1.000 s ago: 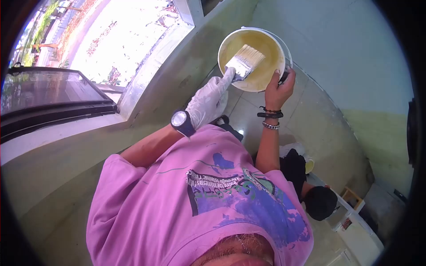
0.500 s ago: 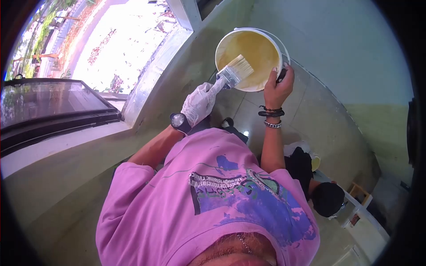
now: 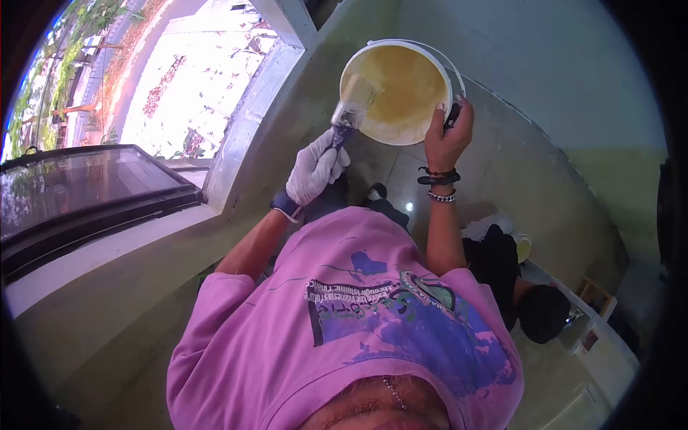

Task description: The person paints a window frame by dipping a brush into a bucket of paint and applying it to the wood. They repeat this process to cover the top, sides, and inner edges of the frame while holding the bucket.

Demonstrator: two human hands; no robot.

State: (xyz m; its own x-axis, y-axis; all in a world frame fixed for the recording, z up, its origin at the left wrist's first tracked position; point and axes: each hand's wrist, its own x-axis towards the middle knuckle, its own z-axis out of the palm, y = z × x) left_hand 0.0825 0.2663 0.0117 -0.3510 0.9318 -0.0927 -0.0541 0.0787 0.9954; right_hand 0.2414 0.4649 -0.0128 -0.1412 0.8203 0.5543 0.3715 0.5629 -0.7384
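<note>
Toward one o'clock is a round white plastic bucket (image 3: 401, 130) with a yellowish inside. At two o'clock, the bare right hand (image 3: 449, 132) grips its rim, fingers closed. At eleven o'clock, the white-gloved left hand (image 3: 314, 173) wraps its fingers around the dark handle of a wide, pale-bristled paintbrush (image 3: 352, 109), whose blurred head overlaps the bucket's nine-o'clock edge; whether they touch, I cannot tell.
</note>
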